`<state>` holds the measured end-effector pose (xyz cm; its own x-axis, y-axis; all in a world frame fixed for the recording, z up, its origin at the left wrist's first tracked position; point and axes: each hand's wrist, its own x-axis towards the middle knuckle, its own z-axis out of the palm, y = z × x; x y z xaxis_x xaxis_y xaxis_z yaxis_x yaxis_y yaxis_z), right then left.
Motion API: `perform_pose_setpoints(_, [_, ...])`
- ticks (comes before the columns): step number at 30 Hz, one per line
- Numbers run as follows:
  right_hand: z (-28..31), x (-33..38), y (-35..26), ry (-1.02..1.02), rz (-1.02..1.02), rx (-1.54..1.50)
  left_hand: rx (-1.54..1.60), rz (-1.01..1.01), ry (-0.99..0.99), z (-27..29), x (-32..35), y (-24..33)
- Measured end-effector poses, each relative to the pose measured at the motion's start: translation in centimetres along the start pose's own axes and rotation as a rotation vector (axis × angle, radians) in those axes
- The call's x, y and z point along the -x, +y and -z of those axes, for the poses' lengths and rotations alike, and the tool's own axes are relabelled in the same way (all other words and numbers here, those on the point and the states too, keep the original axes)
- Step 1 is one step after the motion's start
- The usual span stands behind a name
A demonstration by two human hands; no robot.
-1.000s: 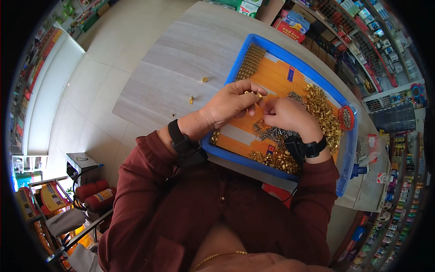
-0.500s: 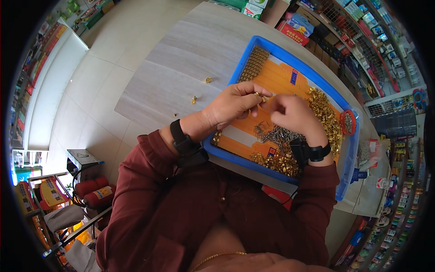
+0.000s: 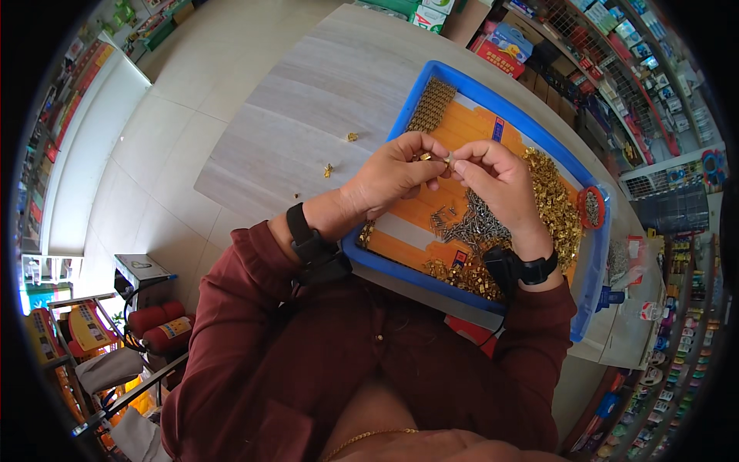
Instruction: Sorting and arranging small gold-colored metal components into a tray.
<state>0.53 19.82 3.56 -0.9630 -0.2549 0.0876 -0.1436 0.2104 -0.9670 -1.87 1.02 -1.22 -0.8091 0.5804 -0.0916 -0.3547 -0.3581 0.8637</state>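
Over the blue tray (image 3: 593, 277), left hand (image 3: 389, 173) and right hand (image 3: 496, 181) pinch a small brass fitting (image 3: 426, 156) between their fingers. Inside lie loose brass fittings (image 3: 554, 204), grey screws (image 3: 477, 225) and a neat brass row (image 3: 431, 104).

Tray (image 3: 596, 266) lies on table (image 3: 308, 123); screw pile (image 3: 476, 225) within, fittings heap (image 3: 556, 202) right of it.

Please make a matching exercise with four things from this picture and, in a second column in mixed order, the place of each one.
1. left hand
2. grey screws
3. loose brass pieces
4. red ring

a. on the table, outside the tray
b. at the tray's right edge
c. over the tray, pinching a small brass part
d. middle of the tray, under the right hand

Pairs: 1-c, 2-d, 3-a, 4-b
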Motion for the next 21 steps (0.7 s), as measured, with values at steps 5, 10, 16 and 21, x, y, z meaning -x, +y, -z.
perform_pose_setpoints(5, [0.10,0.06,0.19,0.025,0.061,0.173,-0.002,0.013,-0.003,0.00,0.16,0.22])
perform_pose_setpoints(10, [-0.41,0.18,0.11,0.056,0.092,0.188,0.054,0.039,0.012,-0.01,0.23,0.38])
perform_pose_setpoints(16, [-0.10,0.02,-0.56,-0.002,0.280,0.370,0.069,0.056,0.017,0.05,0.24,0.38])
perform_pose_setpoints(21, [-0.57,-0.20,-0.79,0.016,0.284,0.455,0.061,0.059,-0.003,0.31,0.23,0.31])
